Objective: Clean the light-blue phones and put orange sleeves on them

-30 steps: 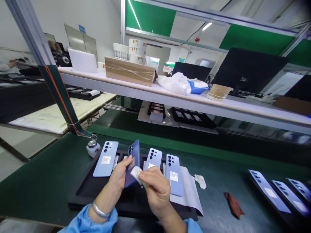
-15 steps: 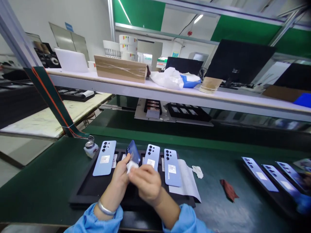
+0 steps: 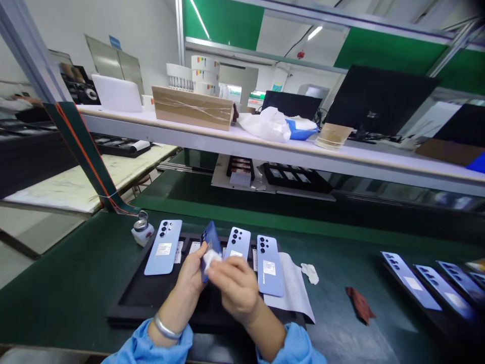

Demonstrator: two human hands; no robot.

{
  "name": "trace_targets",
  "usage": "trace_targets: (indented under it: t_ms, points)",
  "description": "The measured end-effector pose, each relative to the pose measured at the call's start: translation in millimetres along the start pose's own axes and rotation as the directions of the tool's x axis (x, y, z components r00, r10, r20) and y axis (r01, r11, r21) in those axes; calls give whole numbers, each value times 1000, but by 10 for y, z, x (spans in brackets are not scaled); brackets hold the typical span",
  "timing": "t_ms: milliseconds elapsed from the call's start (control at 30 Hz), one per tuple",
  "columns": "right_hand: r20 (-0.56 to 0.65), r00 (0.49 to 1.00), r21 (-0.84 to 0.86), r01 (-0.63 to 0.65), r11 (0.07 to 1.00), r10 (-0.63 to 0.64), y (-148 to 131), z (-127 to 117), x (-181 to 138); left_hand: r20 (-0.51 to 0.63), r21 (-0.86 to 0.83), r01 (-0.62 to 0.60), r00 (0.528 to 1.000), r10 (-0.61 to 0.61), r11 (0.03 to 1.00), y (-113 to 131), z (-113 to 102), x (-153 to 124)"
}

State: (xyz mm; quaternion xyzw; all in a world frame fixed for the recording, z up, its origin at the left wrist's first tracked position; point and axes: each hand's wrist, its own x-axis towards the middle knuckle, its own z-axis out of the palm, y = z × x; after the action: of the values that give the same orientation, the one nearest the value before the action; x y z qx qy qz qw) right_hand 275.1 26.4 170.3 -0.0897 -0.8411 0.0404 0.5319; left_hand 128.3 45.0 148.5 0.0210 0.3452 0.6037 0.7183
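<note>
My left hand grips a blue smartphone, tilted on edge above a black foam tray. In my right hand is a white wipe, pinched in the fingers and held against the phone's back; the lower part of the phone is hidden behind it. To the left lies a light blue phone with a white label, camera side up. Just right of my hands are another phone, partly covered by my right hand, and a third phone, resting partly over a white paper sheet.
A small dispenser bottle stands behind the tray's left corner. A crumpled wipe and a dark red cloth lie on the green table. More phones sit at the right. A shelf runs across above the table.
The held phone has turned slightly and shifted a little right with my left hand. My right hand with the wipe has moved slightly right too. The whole view has shifted slightly.
</note>
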Motion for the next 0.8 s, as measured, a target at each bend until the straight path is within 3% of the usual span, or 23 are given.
trace_targets:
  t_ms: [67,133,233,267,333,400,467,667,800]
  points:
    - [76,996,66,31,997,-36,-15,17,-7,0,2,25,1000,-25,1000,8,1,-9]
    - [76,996,89,42,995,-49,14,-12,39,8,0,39,999,-39,999,12,9,-8]
    - [-122,986,51,-107,993,112,179,-201,192,31,-5,28,999,-28,1000,16,23,-8]
    - [-202,955,74,-204,976,215,253,-290,234,42,1,22,999,-22,1000,18,22,-15]
    - [-312,842,193,-397,897,440,393,-456,252,78,26,12,997,-14,1000,23,9,-41]
    - [-341,727,305,-514,802,596,496,-560,161,127,64,0,992,-9,998,24,-13,-74]
    - [-340,644,365,-581,727,686,553,-591,-5,178,108,-20,984,0,994,16,-32,-104]
    - [-236,498,404,-731,550,834,594,-641,-520,292,328,-131,956,32,936,23,-48,-165]
    - [-244,430,351,-796,492,869,625,-832,-850,310,557,-251,947,82,792,267,-101,-84]
